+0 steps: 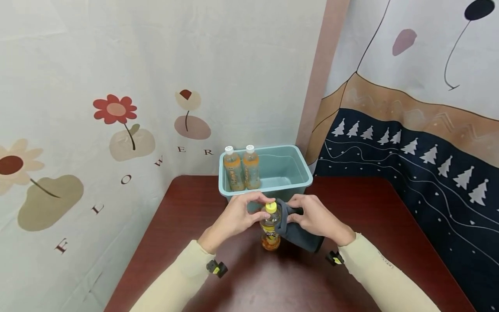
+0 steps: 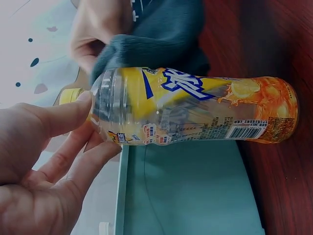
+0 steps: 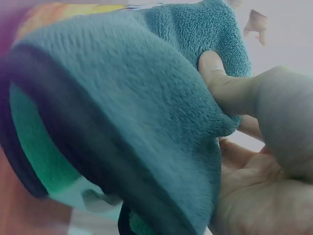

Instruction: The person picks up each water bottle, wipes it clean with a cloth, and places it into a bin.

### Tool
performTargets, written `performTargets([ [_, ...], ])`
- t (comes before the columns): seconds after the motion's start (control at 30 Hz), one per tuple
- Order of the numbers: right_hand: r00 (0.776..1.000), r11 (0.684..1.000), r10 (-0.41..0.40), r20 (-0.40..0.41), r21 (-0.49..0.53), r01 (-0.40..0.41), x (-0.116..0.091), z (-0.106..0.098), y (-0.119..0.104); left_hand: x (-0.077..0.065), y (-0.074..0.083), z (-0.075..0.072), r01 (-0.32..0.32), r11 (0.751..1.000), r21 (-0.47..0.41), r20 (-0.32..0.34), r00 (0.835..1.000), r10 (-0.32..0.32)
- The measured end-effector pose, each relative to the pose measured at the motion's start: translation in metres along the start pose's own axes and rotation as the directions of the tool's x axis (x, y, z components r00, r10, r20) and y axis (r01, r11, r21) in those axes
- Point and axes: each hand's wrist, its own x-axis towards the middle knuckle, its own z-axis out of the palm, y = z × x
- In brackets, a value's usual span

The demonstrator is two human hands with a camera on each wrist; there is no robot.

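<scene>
My left hand [image 1: 243, 213] grips a clear plastic drink bottle [image 2: 195, 110] by its neck, thumb and fingers just below the yellow cap [image 1: 270, 207]. The bottle has a yellow label with blue lettering and an orange lower part. It stands upright on the table in the head view. From the right, my right hand [image 1: 312, 215] pinches a grey-blue cloth [image 3: 122, 83] between thumb and fingers. The cloth lies against the bottle's upper side, and its dark-edged lower end hangs down to the right.
Behind the hands, a light blue plastic bin [image 1: 269, 189] stands at the back of the dark red table [image 1: 187, 216]. Two white-capped bottles [image 1: 251, 171] stand upright in its left half. A printed curtain [image 1: 253, 65] hangs behind the table.
</scene>
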Motion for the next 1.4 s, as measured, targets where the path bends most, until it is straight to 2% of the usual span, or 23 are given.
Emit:
performTargets([
  [0.17, 0.998, 1.000, -0.003, -0.060, 0.029, 0.005, 0.006, -0.007, -0.016, 0.000, 0.002, 0.001, 0.004, 1.000, 0.000, -0.005, 1.000, -0.004],
  [0.3, 0.996, 1.000, -0.024, -0.082, 0.012, 0.025, 0.009, -0.008, -0.022, 0.001, 0.003, 0.001, 0.017, 1.000, 0.008, -0.012, 1.000, -0.017],
  [0.57, 0.997, 1.000, -0.016, -0.082, 0.004, 0.017, 0.006, -0.009, -0.018, 0.001, 0.006, 0.001, 0.020, 0.999, 0.039, -0.014, 1.000, -0.019],
  [0.7, 0.997, 1.000, 0.005, -0.081, 0.013, -0.004, 0.001, -0.010, -0.015, 0.001, 0.008, 0.001, 0.031, 0.999, 0.022, -0.020, 0.999, -0.030],
  [0.93, 0.995, 0.999, 0.035, -0.096, 0.020, -0.033, -0.009, -0.013, -0.009, -0.002, 0.011, -0.003, 0.012, 1.000, -0.023, -0.092, 0.996, -0.014],
  [1.03, 0.994, 0.999, 0.039, -0.103, 0.033, -0.036, -0.013, -0.014, -0.005, -0.002, 0.014, -0.009, -0.016, 0.998, -0.058, -0.135, 0.991, 0.008],
  [1.23, 0.991, 0.998, 0.047, -0.128, 0.042, -0.041, -0.022, -0.016, 0.003, -0.002, 0.028, -0.030, -0.067, 0.996, -0.056, -0.229, 0.972, 0.052],
  [1.33, 0.989, 0.998, 0.057, -0.140, 0.039, -0.052, -0.025, -0.017, 0.007, 0.000, 0.037, -0.046, -0.078, 0.995, -0.064, -0.287, 0.956, 0.056],
  [1.4, 0.988, 0.997, 0.067, -0.139, 0.039, -0.062, -0.027, -0.019, 0.009, 0.002, 0.043, -0.059, -0.091, 0.994, -0.056, -0.339, 0.938, 0.067],
])
